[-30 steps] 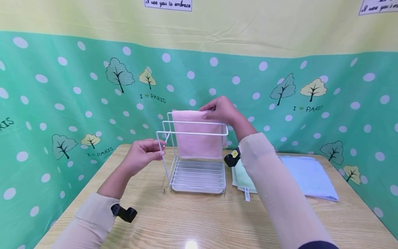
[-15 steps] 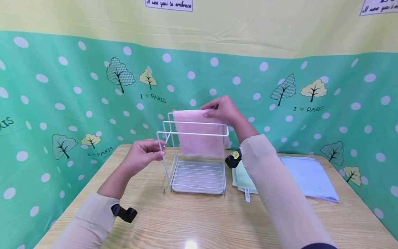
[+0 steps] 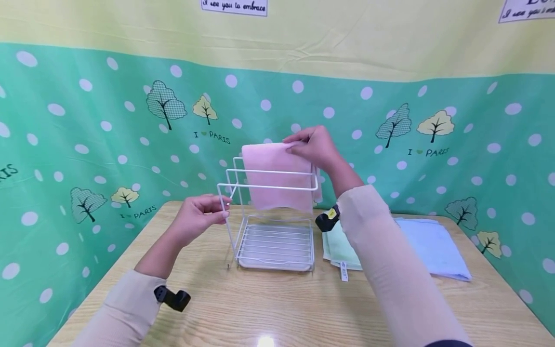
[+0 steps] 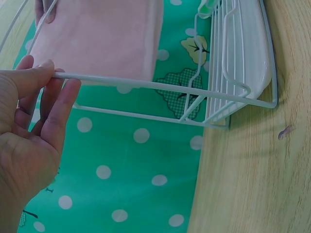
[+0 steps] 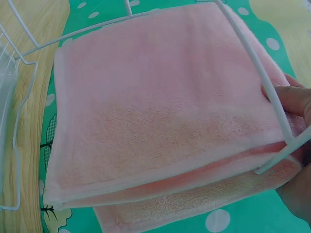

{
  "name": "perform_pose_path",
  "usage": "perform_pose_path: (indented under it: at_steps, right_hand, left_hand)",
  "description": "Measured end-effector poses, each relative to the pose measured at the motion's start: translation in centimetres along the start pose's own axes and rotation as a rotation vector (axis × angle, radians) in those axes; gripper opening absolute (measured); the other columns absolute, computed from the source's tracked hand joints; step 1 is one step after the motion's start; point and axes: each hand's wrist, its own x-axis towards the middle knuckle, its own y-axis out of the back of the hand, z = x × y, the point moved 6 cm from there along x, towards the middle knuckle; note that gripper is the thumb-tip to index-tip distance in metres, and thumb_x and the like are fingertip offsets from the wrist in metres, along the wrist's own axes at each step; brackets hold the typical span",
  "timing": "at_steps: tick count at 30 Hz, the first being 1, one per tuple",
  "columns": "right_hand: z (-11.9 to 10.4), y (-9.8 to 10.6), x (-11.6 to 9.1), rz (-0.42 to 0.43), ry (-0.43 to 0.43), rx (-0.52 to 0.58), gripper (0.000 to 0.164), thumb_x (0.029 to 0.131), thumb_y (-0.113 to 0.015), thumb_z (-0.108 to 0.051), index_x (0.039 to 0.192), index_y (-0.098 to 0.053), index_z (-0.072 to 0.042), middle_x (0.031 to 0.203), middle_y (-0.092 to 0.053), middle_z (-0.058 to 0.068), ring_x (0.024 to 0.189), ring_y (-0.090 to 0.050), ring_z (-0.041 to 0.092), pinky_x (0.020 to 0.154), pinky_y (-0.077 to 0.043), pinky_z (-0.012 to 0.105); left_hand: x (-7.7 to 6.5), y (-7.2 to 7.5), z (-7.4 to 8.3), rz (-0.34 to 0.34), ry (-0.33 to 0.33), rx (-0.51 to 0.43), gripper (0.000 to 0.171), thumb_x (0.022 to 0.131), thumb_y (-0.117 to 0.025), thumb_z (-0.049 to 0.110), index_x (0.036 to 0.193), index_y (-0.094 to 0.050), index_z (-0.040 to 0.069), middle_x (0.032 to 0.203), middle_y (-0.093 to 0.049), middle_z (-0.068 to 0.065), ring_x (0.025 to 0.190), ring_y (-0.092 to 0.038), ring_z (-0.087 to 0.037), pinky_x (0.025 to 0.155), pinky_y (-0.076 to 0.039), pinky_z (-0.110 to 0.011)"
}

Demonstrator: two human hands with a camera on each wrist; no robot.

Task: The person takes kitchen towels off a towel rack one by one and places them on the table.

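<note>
A white wire rack with a tray at its base stands on the table. My left hand pinches the rack's upright wire on the left side; thumb and fingertips meet on the wire in the left wrist view. At the top right, my right hand pinches the upper edge of a folded pink towel. The towel hangs down behind the rack's front bars, its top edge above the rear bar and its lower edge above the tray. In the right wrist view the towel's folded layers part slightly at the side.
To the right of the rack lie a folded light green towel with a white tag and a folded light blue towel, partly behind my right sleeve. A patterned green curtain hangs close behind the wooden table.
My right hand has risen slightly and lifted the pink towel, so its top edge is now above the rack's rear bar. The left hand has stayed on the rack.
</note>
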Motion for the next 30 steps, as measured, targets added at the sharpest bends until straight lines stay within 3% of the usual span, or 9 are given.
perform_pose_path:
  at_steps: [4,10,19,30]
  right_hand:
    - [-0.6,0.8,-0.1,0.054,0.026,0.053,0.015,0.082,-0.080,-0.009,0.096,-0.079,-0.010,0.093,-0.074,0.006,0.083,-0.063,0.016,0.057,-0.051,0.019]
    - [-1.6,2.0,-0.2,0.111,0.057,0.112,0.016,0.081,-0.080,-0.009,0.097,-0.079,-0.007,0.099,-0.074,0.006,0.096,-0.066,0.013,0.068,-0.057,0.021]
    - [-3.1,3.7,-0.8,0.164,0.072,0.148,0.021,0.080,-0.082,-0.012,0.099,-0.078,-0.006,0.097,-0.074,0.006,0.087,-0.068,0.015,0.068,-0.058,0.023]
    - [-3.7,6.5,-1.7,0.262,0.048,0.318,0.021,0.077,-0.084,-0.010,0.097,-0.079,-0.009,0.095,-0.072,0.008,0.083,-0.066,0.022,0.067,-0.060,0.026]
  left_hand:
    - [-0.1,0.0,0.0,-0.001,0.011,0.005,0.027,0.085,-0.072,-0.003,0.112,-0.068,-0.007,0.091,-0.066,-0.019,0.076,-0.067,-0.017,0.074,-0.062,-0.035]
    - [-0.2,0.1,-0.1,0.002,0.047,0.028,0.027,0.087,-0.070,-0.003,0.114,-0.068,-0.006,0.095,-0.065,-0.018,0.078,-0.067,-0.019,0.074,-0.062,-0.035]
    - [-0.3,0.1,-0.1,-0.004,0.045,0.033,0.027,0.087,-0.070,-0.002,0.114,-0.067,-0.006,0.095,-0.064,-0.018,0.078,-0.067,-0.018,0.075,-0.062,-0.035]
    - [-0.2,0.0,-0.1,-0.006,0.030,0.017,0.028,0.086,-0.071,-0.003,0.113,-0.067,-0.007,0.092,-0.064,-0.021,0.077,-0.067,-0.018,0.075,-0.062,-0.035]
